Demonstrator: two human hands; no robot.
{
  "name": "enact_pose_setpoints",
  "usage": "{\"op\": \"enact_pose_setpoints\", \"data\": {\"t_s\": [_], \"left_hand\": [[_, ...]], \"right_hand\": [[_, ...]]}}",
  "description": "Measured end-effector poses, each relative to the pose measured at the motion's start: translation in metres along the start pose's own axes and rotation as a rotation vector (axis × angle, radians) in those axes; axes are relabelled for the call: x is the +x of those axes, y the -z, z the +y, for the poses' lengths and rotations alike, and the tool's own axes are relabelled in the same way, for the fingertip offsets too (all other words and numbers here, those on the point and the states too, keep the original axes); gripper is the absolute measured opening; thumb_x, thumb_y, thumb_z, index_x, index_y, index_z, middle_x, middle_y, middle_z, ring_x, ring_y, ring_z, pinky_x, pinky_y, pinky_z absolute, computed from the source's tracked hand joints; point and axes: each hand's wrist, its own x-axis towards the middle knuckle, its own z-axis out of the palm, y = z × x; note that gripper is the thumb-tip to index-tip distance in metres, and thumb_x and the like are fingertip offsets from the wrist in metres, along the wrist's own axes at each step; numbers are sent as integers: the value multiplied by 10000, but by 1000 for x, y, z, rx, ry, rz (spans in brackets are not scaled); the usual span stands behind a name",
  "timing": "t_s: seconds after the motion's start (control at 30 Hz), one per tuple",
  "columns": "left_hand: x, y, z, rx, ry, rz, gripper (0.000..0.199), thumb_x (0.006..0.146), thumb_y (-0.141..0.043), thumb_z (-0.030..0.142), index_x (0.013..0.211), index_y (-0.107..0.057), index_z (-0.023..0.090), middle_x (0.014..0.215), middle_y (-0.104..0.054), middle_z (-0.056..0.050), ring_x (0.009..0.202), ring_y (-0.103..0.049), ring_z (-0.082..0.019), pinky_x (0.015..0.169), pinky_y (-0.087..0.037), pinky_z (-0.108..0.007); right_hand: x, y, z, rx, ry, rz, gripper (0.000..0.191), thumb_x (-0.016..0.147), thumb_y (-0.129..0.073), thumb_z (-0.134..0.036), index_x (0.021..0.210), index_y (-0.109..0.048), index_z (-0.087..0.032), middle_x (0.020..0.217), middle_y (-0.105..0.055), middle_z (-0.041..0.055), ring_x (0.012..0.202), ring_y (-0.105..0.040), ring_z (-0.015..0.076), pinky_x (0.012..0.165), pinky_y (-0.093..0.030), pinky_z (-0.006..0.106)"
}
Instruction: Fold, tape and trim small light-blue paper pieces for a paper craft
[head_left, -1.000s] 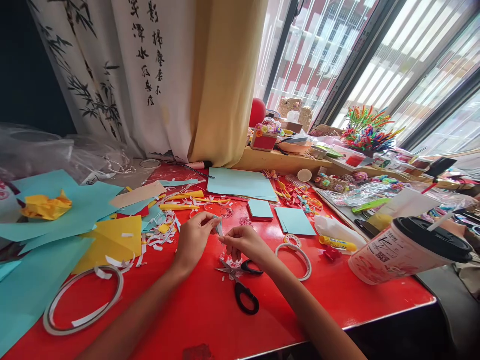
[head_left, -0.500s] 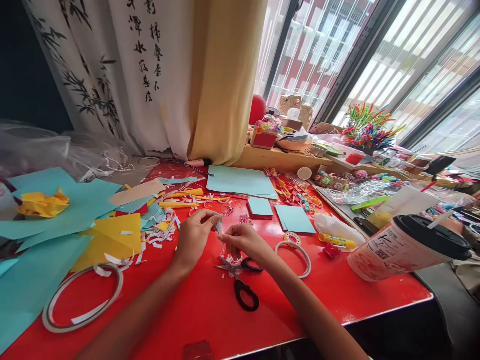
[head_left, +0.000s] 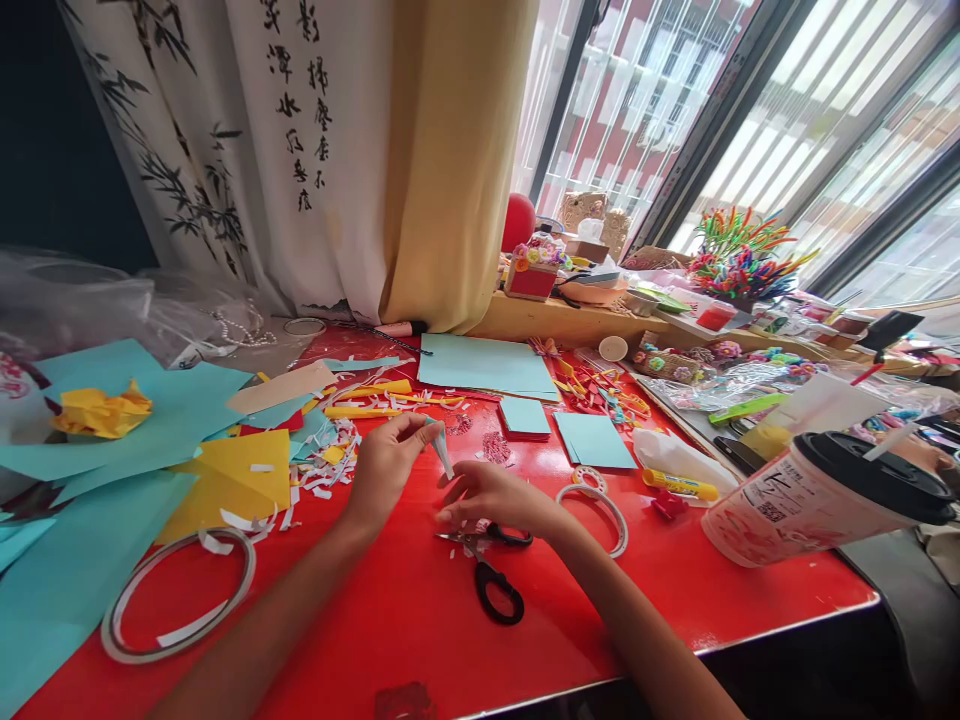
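Between thumb and fingers, my left hand (head_left: pixel 391 468) pinches a small folded piece of pale blue paper (head_left: pixel 441 452), whose narrow end points down toward my right hand. My right hand (head_left: pixel 487 497) hovers just below and to the right, fingers curled loosely and apart, with nothing visible in them. Under it lie black-handled scissors (head_left: pixel 491 580), blades partly spread, one handle partly behind the hand. Small paper scraps lie around the blades. To the right rests a roll of white tape (head_left: pixel 616 530). Small square stacks of light blue paper (head_left: pixel 596 440) lie beyond.
A lidded drink cup (head_left: pixel 795 500) tilts at the table's right side, near a yellow glue stick (head_left: pixel 679 485). Another tape roll (head_left: pixel 112 640) lies at left, beside yellow paper (head_left: pixel 240 480) and large blue sheets (head_left: pixel 90 540). Crumpled yellow paper (head_left: pixel 101 410) sits on top.
My right hand has come away from the folded paper, moving slightly down and opening its fingers. My left hand still holds the paper. The whole view has shifted slightly.
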Motion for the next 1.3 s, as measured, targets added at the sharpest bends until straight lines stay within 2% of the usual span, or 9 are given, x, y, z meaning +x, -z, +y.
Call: {"op": "enact_pose_setpoints", "data": {"t_s": [0.13, 0.33, 0.43, 0.63, 0.8, 0.9, 1.03, 1.13, 1.3], "left_hand": [[-2, -5, 0, 10, 23, -103, 228, 745, -543, 405, 752, -570, 179, 734, -577, 9, 691, -507, -122, 643, -386, -218], [-4, -7, 1, -25, 12, -329, 323, 791, -461, 457, 675, -546, 168, 629, -531, 12, 621, -484, -115, 604, -379, -229], [-3, -6, -2, -6, 40, -309, 267, 731, -553, 426, 667, -534, 167, 617, -544, 14, 599, -499, -121, 578, -383, -238], [0, 0, 1, -41, -17, -236, 260, 716, -573, 426, 654, -550, 175, 646, -559, 3, 637, -507, -125, 605, -389, -237], [1, 3, 8, -105, 75, -378, 466, 770, -401, 575, 852, -609, 166, 938, -604, -94, 850, -546, -186, 685, -432, -268], [2, 2, 6, -8, 136, -379, 442, 725, -473, 576, 789, -605, 159, 762, -608, -60, 701, -545, -167, 641, -427, -275], [1, 2, 1, 99, 101, -281, 318, 705, -557, 483, 671, -565, 168, 623, -573, -10, 633, -533, -147, 614, -404, -257], [-1, 2, -1, 127, 34, -242, 274, 736, -531, 453, 695, -556, 183, 661, -597, -9, 666, -554, -154, 604, -399, -248], [-4, 2, 6, 276, -86, -332, 248, 753, -510, 433, 816, -619, 218, 791, -645, -12, 756, -567, -169, 673, -399, -252]], "right_hand": [[-4, 1, -14, 169, 121, 47, 367, 690, -639, -437, 863, -564, -121, 850, -625, 63, 729, -632, 134, 708, -510, 273], [-2, -1, -10, 88, 153, 198, 388, 725, -567, -501, 718, -575, -113, 660, -631, 51, 586, -632, 135, 583, -509, 259], [-2, -2, -8, 16, 169, 234, 367, 736, -563, -482, 722, -585, -116, 650, -629, 47, 576, -627, 134, 583, -511, 263], [-4, 5, -12, 47, 240, 105, 291, 801, -518, -413, 845, -578, -132, 768, -637, 53, 667, -633, 134, 657, -506, 269], [-7, 8, -13, -477, 385, 503, 195, 850, -466, -310, 873, -615, -186, 754, -630, 41, 704, -595, 145, 682, -457, 272], [-8, 9, -13, -658, 467, 566, 171, 844, -480, -276, 930, -615, -217, 884, -619, 52, 812, -574, 157, 744, -434, 282], [-6, 12, -12, -274, 401, 459, 328, 760, -590, -346, 1048, -542, -196, 980, -596, 68, 803, -594, 143, 711, -487, 279], [-7, 14, -13, -5, 294, 333, 308, 781, -537, -404, 918, -576, -132, 856, -617, 72, 712, -616, 136, 677, -513, 294], [-8, 13, -13, -97, 338, 400, 233, 792, -527, -372, 792, -581, -145, 710, -605, 28, 636, -593, 114, 638, -492, 256]]}}
